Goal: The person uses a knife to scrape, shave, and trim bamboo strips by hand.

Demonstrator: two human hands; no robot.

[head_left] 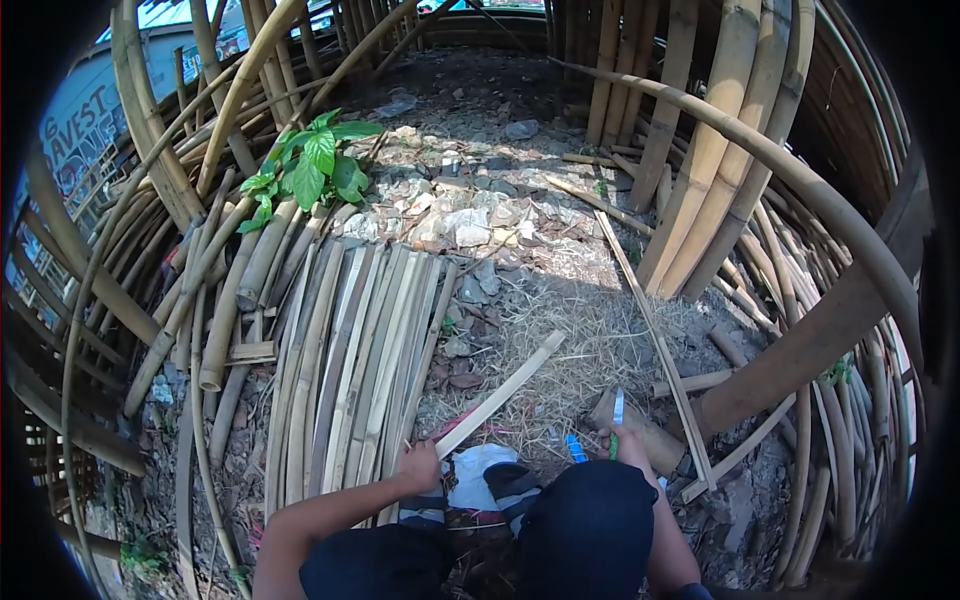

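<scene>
My left hand (420, 466) is closed round the lower end of a pale bamboo strip (505, 391), which slants up to the right over straw. A knife (618, 408) with a green handle stands blade up in my right hand (629, 446), beside my right knee. A short bamboo piece (655, 440) lies on the ground by that hand, and a small blue object (575, 448) is just left of it. Left of my left hand lies a row of split bamboo strips (345, 370), side by side.
Bamboo poles (725, 130) lean upright at the right, with a curved pole (790, 150) arching across. A long thin strip (655, 350) lies right of the straw (560, 370). A green leafy plant (318, 155) grows at the upper left, near stacked poles (230, 300). Rubble (470, 225) lies ahead.
</scene>
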